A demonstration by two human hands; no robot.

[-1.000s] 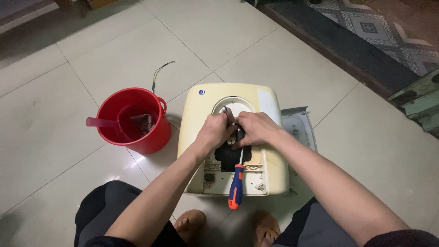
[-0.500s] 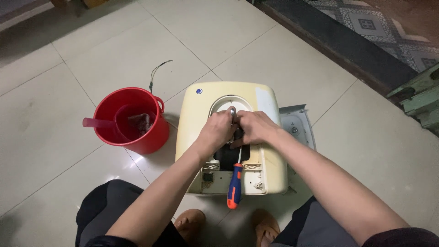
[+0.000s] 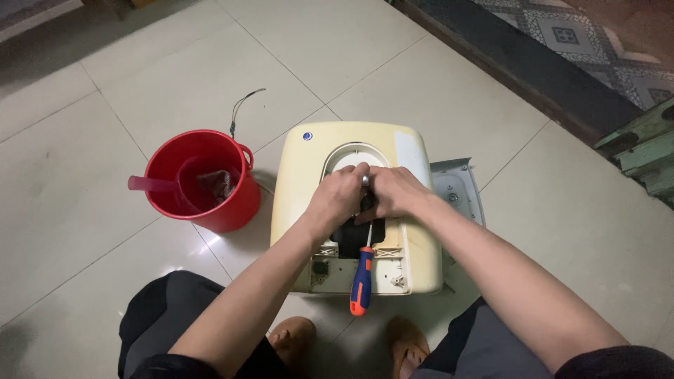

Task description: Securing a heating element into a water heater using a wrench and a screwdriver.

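Gripping one small metal part together, both hands (image 3: 365, 196) over rounded cream plastic casing (image 3: 354, 210).

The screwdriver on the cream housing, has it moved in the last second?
No. The screwdriver lies at the same spot on the cream housing, handle over its near edge.

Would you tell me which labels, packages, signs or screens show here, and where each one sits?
Round badge: small blue dot at the far left corner of the cream appliance casing, beyond the left hand.
Pale strip: lighter rectangular patch along the casing's far right edge, possibly a sticker.
No packages, signs or screens.
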